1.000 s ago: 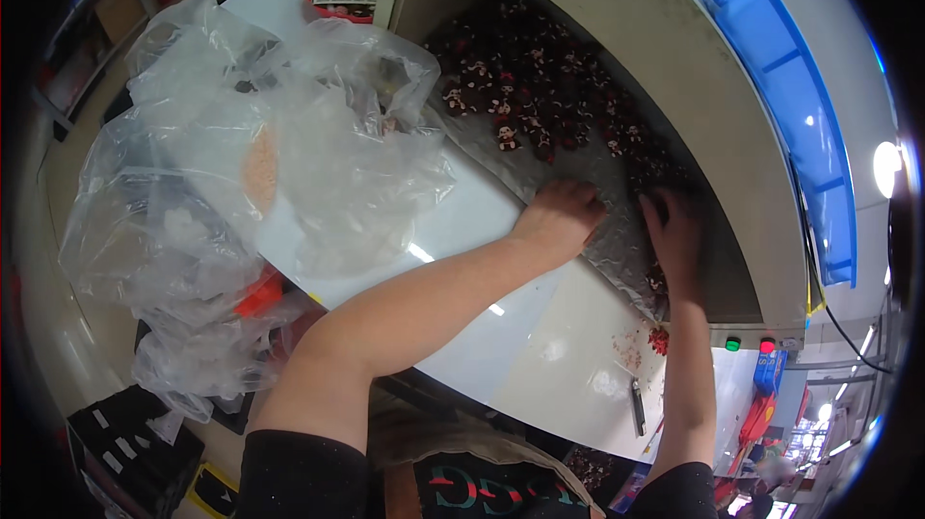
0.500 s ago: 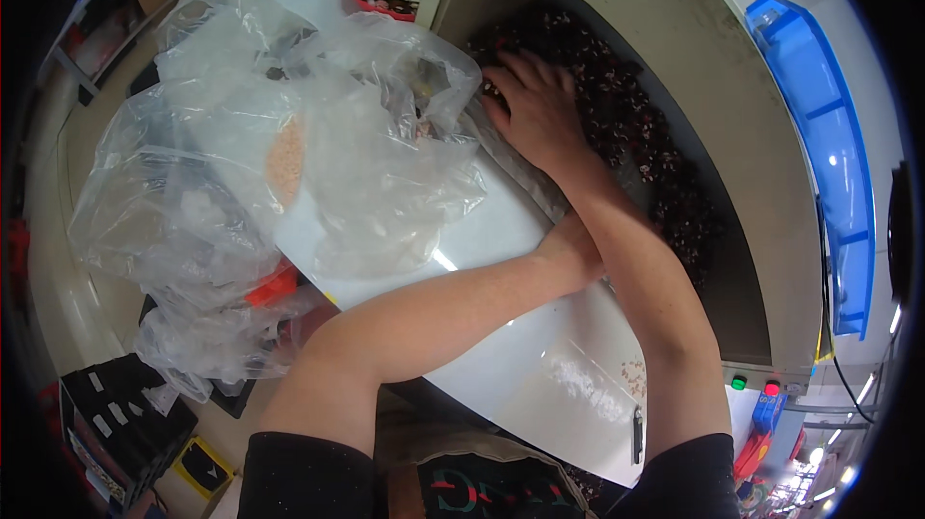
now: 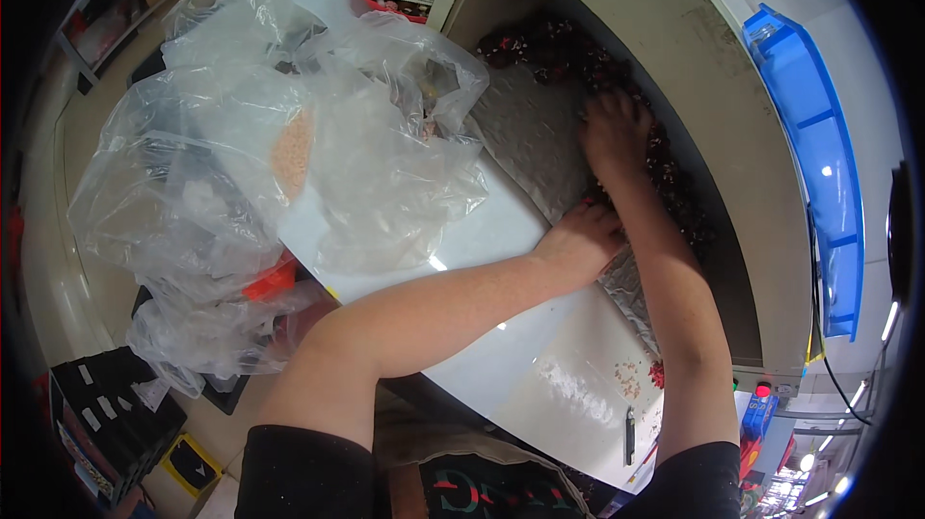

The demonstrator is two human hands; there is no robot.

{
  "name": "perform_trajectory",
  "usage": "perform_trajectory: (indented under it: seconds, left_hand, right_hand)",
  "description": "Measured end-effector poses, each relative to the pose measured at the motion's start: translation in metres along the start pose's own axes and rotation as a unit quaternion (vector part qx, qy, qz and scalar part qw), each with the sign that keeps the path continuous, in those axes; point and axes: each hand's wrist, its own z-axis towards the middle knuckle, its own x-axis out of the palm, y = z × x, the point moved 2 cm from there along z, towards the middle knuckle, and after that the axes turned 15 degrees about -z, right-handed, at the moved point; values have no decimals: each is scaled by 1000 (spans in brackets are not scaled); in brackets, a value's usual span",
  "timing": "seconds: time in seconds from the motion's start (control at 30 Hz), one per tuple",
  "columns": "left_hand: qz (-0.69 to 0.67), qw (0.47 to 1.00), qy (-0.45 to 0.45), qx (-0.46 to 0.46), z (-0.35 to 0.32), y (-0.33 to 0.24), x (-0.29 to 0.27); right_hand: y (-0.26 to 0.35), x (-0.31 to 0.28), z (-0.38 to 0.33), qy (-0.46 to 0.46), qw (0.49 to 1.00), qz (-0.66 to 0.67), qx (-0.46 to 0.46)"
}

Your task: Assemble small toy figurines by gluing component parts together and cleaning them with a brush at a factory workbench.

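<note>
A heap of many small dark red and black pieces with whitish bits (image 3: 551, 43) lies on a grey sheet (image 3: 535, 124) inside a beige-grey metal housing (image 3: 732, 85). Deep in the housing, my right hand (image 3: 615, 138) rests against the heap, its fingers apart and bent over the pieces. Nearer to me, my left hand (image 3: 581, 241) touches the sheet and a few pieces at its near side. Its fingers are slightly bent and partly hidden under the hand. The right forearm passes close by the left fingertips and covers part of the heap.
Clear plastic bags (image 3: 376, 162), one with pale pinkish granules (image 3: 290, 158), lie on the white table (image 3: 482, 326). A red basket (image 3: 395, 10) stands at the back. A dark pen-like tool (image 3: 630, 435) and loose granules lie near me. A blue bin (image 3: 819, 143) is at right.
My right hand has moved right and nearer, uncovering the grey sheet where pieces lay. My left hand has come out from beneath the right forearm. The heap now lies more along the housing's far side.
</note>
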Motion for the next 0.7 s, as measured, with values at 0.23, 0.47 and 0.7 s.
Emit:
perform_trajectory:
  seconds: [0.23, 0.47, 0.7]
  left_hand:
    - [-5, 1000, 9, -8, -10, 0, -10]
    - [18, 999, 23, -33, -15, 9, -34]
    - [-290, 918, 34, -268, -6, -22, -86]
  right_hand:
    - [-61, 21, -27, 51, 991, -97, 73]
    - [31, -74, 51, -138, 969, 197, -51]
    - [116, -100, 130, -95, 985, 140, -37]
